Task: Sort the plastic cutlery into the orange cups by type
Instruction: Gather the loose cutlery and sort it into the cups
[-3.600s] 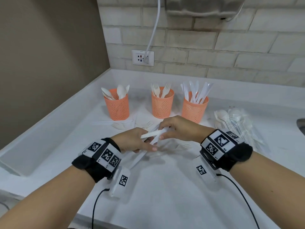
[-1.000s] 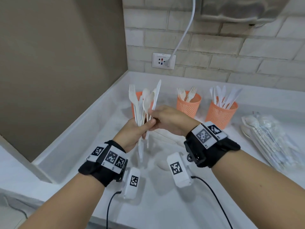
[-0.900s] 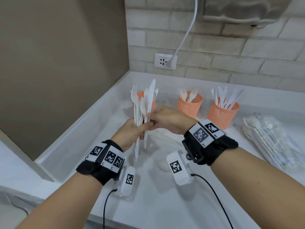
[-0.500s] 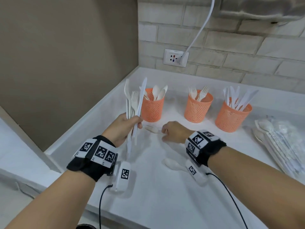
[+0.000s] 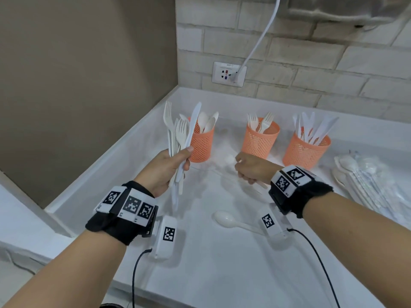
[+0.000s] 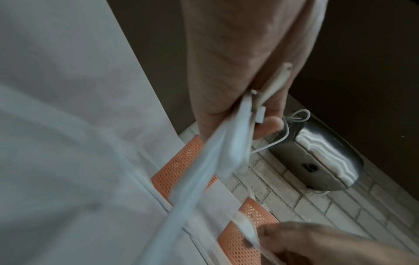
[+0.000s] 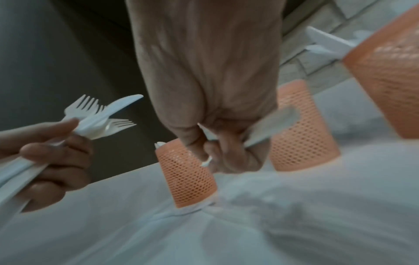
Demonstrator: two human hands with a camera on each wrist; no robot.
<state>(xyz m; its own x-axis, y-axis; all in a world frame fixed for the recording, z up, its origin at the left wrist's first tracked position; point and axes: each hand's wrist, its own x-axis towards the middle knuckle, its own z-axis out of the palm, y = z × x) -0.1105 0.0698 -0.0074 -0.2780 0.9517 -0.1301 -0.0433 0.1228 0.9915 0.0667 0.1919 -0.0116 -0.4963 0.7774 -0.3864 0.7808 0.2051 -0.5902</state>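
Note:
Three orange mesh cups stand in a row: the left cup [image 5: 201,141] holds spoons, the middle cup [image 5: 260,138] forks, the right cup [image 5: 305,150] knives. My left hand [image 5: 178,161] grips an upright bundle of white forks and a knife [image 5: 182,132] just left of the spoon cup. My right hand [image 5: 246,167] hovers low in front of the middle cup, fingers curled round a white spoon [image 7: 278,118]; its handle end pokes out towards my wrist. Another spoon [image 5: 224,218] lies loose on the counter near my right wrist.
A clear bag of more white cutlery [image 5: 367,181] lies at the right of the white counter [image 5: 222,274]. A beige wall closes the left side and a brick wall with a socket [image 5: 229,73] the back. A steel hand dryer [image 6: 317,161] hangs above.
My right hand left the bundle, dropped to the counter by the spoon cup, and has now lifted off with a spoon in it. The left hand keeps the bundle upright.

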